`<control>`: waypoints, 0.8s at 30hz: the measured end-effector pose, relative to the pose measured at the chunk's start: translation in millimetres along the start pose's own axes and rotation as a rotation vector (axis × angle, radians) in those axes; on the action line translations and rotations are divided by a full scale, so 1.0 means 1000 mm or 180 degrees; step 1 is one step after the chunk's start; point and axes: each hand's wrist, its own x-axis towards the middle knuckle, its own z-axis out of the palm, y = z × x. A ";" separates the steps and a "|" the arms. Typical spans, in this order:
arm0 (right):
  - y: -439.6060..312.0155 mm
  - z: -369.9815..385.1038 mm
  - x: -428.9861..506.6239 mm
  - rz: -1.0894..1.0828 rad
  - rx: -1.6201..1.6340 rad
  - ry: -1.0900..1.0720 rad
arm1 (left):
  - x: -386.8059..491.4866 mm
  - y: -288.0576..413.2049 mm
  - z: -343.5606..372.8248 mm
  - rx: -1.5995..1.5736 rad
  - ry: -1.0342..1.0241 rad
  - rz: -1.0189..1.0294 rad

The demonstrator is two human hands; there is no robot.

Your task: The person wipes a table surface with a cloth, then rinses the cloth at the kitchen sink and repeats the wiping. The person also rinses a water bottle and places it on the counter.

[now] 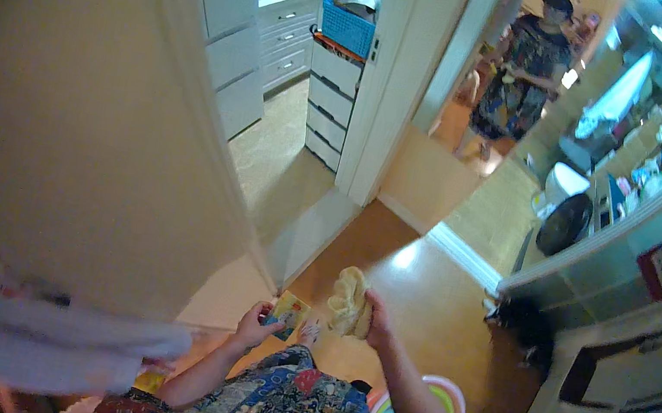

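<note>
My left hand [253, 329] grips a small flat packet [291, 313], yellow on top and blue below, with printing too small to make out. Around a folded, bunched beige cloth [348, 305] the fingers of my right hand [377, 324] are closed. Both hands are in front of my patterned garment [298, 404], apart from each other. Beneath them lies a shiny wooden floor [373, 266], and one of my feet [307, 334] shows next to the packet.
Left of me is a beige wall [74, 131]. Ahead, a doorway shows a drawer unit [329, 101] topped by a blue basket [346, 28]. A mirror [435, 171] reflects a standing person. Rightward are a raised white sill [467, 255], a dark heap [523, 334] and colourful basins [447, 396].
</note>
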 end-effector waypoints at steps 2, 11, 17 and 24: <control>-0.023 -0.017 0.032 0.0311 0.0160 -0.0073 | 0.027 0.023 0.019 -0.0055 0.0004 -0.0117; -0.163 -0.055 0.168 0.0122 -0.0372 0.0555 | 0.207 0.160 0.032 -0.0863 0.0456 -0.0043; -0.256 -0.065 0.324 0.0383 0.0344 -0.0190 | 0.304 0.127 0.012 -0.1701 0.1289 -0.0133; -0.306 -0.013 0.546 0.0688 -0.0321 0.0059 | 0.377 0.162 -0.032 -0.1396 0.2110 -0.0389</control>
